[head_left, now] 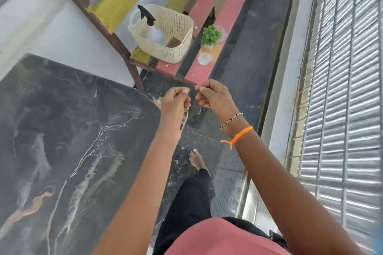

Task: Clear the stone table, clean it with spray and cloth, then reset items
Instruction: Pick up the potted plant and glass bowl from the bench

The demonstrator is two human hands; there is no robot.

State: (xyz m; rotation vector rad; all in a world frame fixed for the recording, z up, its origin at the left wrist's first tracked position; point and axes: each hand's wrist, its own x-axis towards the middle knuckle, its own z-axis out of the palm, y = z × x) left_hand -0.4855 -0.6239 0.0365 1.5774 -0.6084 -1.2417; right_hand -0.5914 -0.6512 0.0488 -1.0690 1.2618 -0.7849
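The dark marbled stone table [68, 130] fills the left side, and its top is bare. My left hand [176, 101] and my right hand [213, 95] are raised just past the table's right corner, close together, each with fingertips pinched. A thin item is stretched between them, and a pale strip [185, 120] hangs down from my left hand; I cannot tell what it is. A cream woven basket [165, 47] stands on the bench ahead. Inside it is a spray bottle [152, 30] with a black trigger. A small green potted plant [210, 36] stands to the basket's right.
The bench [209, 60] has pink and yellow slats on a brown frame and runs from the table's far corner upward. A dark floor strip [248, 68] lies to its right. A ribbed metal shutter [342, 99] lines the right side. My bare foot [196, 159] is on the floor below my hands.
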